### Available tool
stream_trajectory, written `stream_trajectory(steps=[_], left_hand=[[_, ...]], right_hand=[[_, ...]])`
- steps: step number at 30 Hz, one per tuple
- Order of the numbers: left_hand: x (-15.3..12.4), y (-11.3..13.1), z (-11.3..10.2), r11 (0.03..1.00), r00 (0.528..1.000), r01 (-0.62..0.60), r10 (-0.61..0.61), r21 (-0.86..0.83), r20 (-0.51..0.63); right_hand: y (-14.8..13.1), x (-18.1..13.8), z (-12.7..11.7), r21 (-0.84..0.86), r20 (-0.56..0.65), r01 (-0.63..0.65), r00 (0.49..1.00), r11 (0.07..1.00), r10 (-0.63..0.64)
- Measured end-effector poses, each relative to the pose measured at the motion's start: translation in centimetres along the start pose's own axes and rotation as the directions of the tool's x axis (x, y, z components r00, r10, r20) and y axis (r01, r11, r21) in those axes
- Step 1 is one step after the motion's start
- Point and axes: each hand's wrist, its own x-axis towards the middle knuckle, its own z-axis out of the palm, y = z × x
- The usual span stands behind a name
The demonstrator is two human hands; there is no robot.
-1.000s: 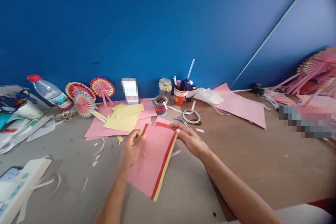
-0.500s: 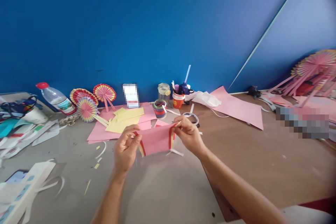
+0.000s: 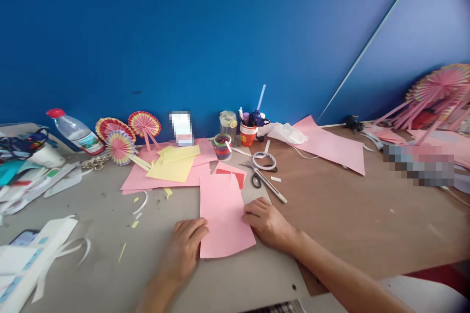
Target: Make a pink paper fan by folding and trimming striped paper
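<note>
A sheet of pink paper [image 3: 222, 222] lies nearly flat on the desk in front of me, its plain side up and its near edge slightly curved. My left hand [image 3: 187, 244] grips its left edge with bent fingers, the thumb hidden. On the opposite edge my right hand [image 3: 268, 222] is closed, its fingertips at the paper's border. Just beyond the sheet are scissors [image 3: 256, 180], a white-handled craft knife [image 3: 270, 187] and a roll of tape [image 3: 264, 160]. A piece of red and pink paper [image 3: 240, 177] shows partly behind the sheet.
Folded paper fans [image 3: 145, 124] and yellow paper sheets [image 3: 172, 168] lie at the back left, near a water bottle [image 3: 77, 132]. A red cup with pens [image 3: 248, 134] and a jar [image 3: 223, 146] stand by the wall. More pink paper [image 3: 330, 145] lies to the right.
Both hands have come down and nearer, bringing the pink paper from the air onto the desk. Its red and yellow edge strips no longer show. The scissors and craft knife are now uncovered.
</note>
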Motion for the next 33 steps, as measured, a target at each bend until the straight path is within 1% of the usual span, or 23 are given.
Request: stream_trajectory(steps=[2,3,7,11,13,15,18,21,23,28,33], left_hand=[[-0.4,0.0,0.0,1.0,0.997,0.003,-0.005,0.026,0.081],[-0.4,0.1,-0.2,0.999,0.994,0.007,-0.011,0.035,0.105],[-1.0,0.7,-0.8,0.998,0.989,0.028,-0.036,0.059,0.146],[-1.8,1.1,-0.4,1.0,0.989,-0.024,0.025,-0.009,0.145],[-1.9,1.1,-0.1,0.998,0.989,-0.029,0.036,-0.05,0.143],[-1.8,1.1,0.0,0.997,0.989,-0.022,0.032,-0.073,0.146],[-1.6,1.0,-0.1,0.996,0.987,-0.022,0.035,-0.083,0.156],[-1.7,0.9,-0.3,0.997,0.981,-0.018,0.033,-0.079,0.193],[-1.8,0.9,-0.4,0.997,0.975,-0.009,0.025,-0.071,0.221],[-2.1,1.1,-0.7,0.997,0.973,-0.024,0.039,-0.067,0.227],[-2.1,1.8,-1.0,0.993,0.988,-0.011,0.029,-0.117,0.153]], right_hand=[[0.2,-0.4,0.6,0.009,0.1,-0.008,0.995,1.0,0.007],[0.3,-0.4,0.7,0.014,0.124,-0.012,0.992,1.0,0.01],[0.5,-0.2,0.6,0.03,0.119,-0.036,0.992,0.999,0.032],[0.4,-0.4,0.2,0.064,0.142,-0.055,0.989,0.996,0.045],[0.1,-0.3,-0.4,0.079,0.16,-0.065,0.986,0.995,0.051],[-0.4,-0.2,-1.0,0.11,0.165,-0.049,0.986,0.993,0.03],[-1.2,-0.1,-1.5,0.198,0.174,0.012,0.984,0.98,-0.047],[-1.8,-0.2,-1.4,0.268,0.206,0.049,0.973,0.962,-0.107],[-2.0,-0.3,-1.1,0.296,0.225,0.049,0.967,0.954,-0.12],[-2.0,-0.5,-0.8,0.332,0.222,-0.036,0.974,0.943,-0.041],[-2.4,-0.8,-1.0,0.344,0.17,-0.102,0.984,0.933,0.045]])
